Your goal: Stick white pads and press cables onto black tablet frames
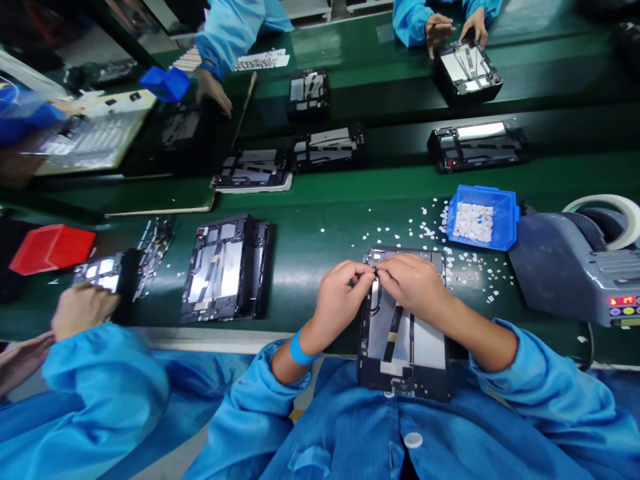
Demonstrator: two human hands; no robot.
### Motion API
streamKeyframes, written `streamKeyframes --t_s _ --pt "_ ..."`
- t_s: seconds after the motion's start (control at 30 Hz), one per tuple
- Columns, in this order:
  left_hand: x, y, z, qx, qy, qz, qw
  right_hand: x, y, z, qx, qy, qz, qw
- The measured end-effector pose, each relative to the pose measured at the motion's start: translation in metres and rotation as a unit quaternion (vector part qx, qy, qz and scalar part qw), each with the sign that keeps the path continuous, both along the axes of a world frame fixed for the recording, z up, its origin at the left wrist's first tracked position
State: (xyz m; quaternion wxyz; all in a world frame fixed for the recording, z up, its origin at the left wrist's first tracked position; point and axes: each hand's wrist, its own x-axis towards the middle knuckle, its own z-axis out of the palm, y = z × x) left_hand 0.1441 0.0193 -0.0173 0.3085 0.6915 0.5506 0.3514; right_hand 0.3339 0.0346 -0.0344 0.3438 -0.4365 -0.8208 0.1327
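An opened tablet-like device (381, 330) with exposed silver panels and black flex cables lies in front of me, its near end over the table edge. At its upper left corner, my left hand (340, 297) has thumb and forefinger pinched together. The fingertips of my right hand (417, 283) are pinched at the same spot, and that hand covers part of the device's upper half. Between both sets of fingertips is a small black part (375, 271), too small to make out further. A blue band circles my left wrist.
To the right stand a blue bin (507, 220) of small white pieces, more scattered around it, and a grey tape dispenser (555, 267). Stacked devices (215, 273) lie left, near a co-worker's hand (85, 310) and a red bin (53, 248). Other co-workers' hands handle devices across the line.
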Motion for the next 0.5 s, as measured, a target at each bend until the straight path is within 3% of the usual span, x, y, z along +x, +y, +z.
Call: streamKeyframes --t_s 0.13,0.3,0.5 --pt "0.003 0.002 -0.001 -0.027 -0.019 -0.011 0.999 0.002 0.004 0.003 -0.034 0.024 -0.022 0.999" --pt "0.006 0.005 -0.007 -0.075 -0.053 0.023 0.996 0.007 -0.004 0.007 -0.006 0.019 -0.050 0.999" --pt "0.006 0.002 -0.006 -0.037 -0.033 0.011 0.999 -0.002 -0.010 0.004 0.026 -0.022 -0.054 0.998"
